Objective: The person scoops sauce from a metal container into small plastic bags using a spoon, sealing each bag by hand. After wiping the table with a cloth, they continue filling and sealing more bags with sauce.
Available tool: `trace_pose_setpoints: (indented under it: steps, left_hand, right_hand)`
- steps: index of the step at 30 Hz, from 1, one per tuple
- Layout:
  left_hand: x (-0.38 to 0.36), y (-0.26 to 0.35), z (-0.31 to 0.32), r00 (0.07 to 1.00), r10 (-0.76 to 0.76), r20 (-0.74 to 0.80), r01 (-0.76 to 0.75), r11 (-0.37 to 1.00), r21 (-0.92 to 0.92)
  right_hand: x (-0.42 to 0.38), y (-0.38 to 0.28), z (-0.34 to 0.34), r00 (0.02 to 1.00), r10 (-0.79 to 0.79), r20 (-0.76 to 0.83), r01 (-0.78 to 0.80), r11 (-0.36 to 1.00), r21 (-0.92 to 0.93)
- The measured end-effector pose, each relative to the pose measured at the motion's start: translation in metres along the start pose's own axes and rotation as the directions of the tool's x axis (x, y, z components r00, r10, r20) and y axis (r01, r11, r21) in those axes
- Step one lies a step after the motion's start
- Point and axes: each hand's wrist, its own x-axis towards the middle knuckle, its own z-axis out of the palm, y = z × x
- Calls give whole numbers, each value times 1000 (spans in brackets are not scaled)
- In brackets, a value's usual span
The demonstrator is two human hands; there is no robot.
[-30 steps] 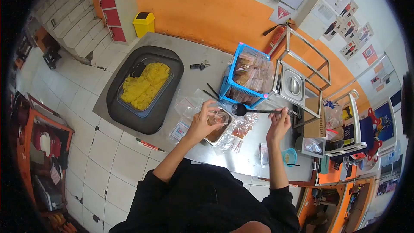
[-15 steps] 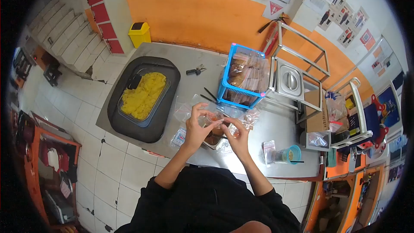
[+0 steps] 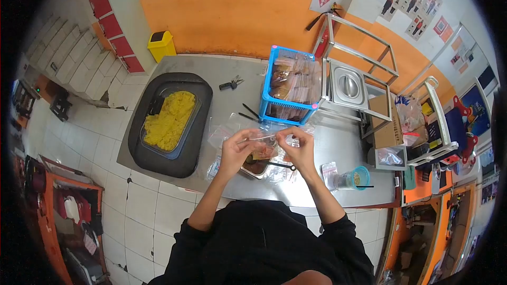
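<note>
Two hands, the left hand (image 3: 236,150) and the right hand (image 3: 299,149), met over one small clear bag (image 3: 262,145). One blue basket (image 3: 289,87) stood at twelve o'clock, one black tray (image 3: 168,121) at nine, one yellow bin (image 3: 161,45) at eleven, one lidded steel pan (image 3: 347,85) at one.

Left hand (image 3: 236,150), right hand (image 3: 297,146), pinching small plastic bag (image 3: 262,145)

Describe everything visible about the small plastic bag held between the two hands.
The bag is small, clear, thin plastic, with what looks like a zip strip along its top edge. Something reddish-brown shows through it; what it is cannot be told. It is held level above the metal pan on the steel table. The left hand pinches the left end of the top edge and the right hand the right end, stretching it between them. Whether it is sealed cannot be told.
</note>
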Motion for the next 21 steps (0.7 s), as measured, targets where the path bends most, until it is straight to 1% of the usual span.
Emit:
trace_pose_setpoints:
  steps: [2,3,6,8,9,11,12,14,18,20,21]
  left_hand:
    - [-1,-5,-1,997,11,75,-7,999,-46]
    - [-1,-4,1,997,10,74,-7,999,-46]
    - [-1,-2,9,999,30,41,-30,999,-17]
    - [-1,-4,12,998,47,-47,-45,997,60]
    - [-1,-2,13,998,47,-46,-45,997,61]
    - [-2,2,13,991,115,-61,-97,963,251]
    - [-1,2,12,992,113,-60,-95,963,251]
    - [1,0,10,968,251,-16,-223,886,407]
    - [2,1,11,962,273,-26,-245,898,366]
    - [4,2,13,945,322,-51,-275,871,407]
    - [4,3,14,946,321,-52,-274,872,406]
  right_hand:
    - [1,8,-3,998,49,-39,-46,996,70]
    - [1,8,-4,997,66,-31,-65,996,56]
    - [-1,16,-2,994,96,-48,-92,992,81]
    - [-2,14,-2,993,110,-36,-105,989,102]
    - [-2,13,-2,992,124,-23,-120,985,124]
    - [-2,16,-3,994,110,-5,-109,987,121]
    - [-3,17,-4,995,96,16,-97,988,116]
    - [-3,14,-5,996,88,15,-89,987,132]
    - [-1,12,-5,998,60,9,-61,985,161]
    - [0,12,-3,998,59,0,-59,988,145]
    - [0,12,-2,998,60,-8,-59,990,128]
